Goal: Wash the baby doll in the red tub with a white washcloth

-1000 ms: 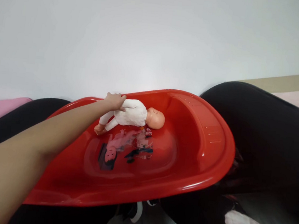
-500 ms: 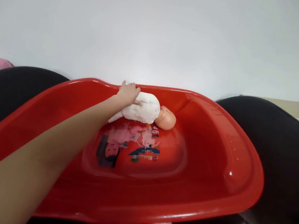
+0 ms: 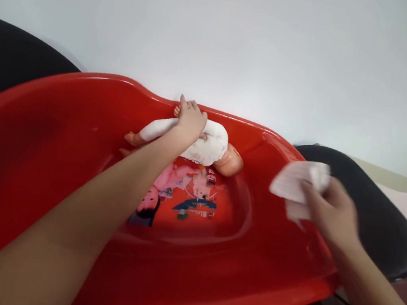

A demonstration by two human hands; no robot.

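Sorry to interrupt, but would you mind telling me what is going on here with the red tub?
A person is handling a baby doll that lies in a red plastic tub, near its far wall. The left hand rests on the doll's white-clothed body with a closed grip. The right hand holds a crumpled white cloth above the tub's right rim, apart from the doll. A cartoon picture shows on the tub's floor.

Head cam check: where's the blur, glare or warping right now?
Head view: right hand and its white cloth are motion-blurred; left hand on the baby doll stays sharp; glare streaks the red tub rim; wide lens bows the rim.
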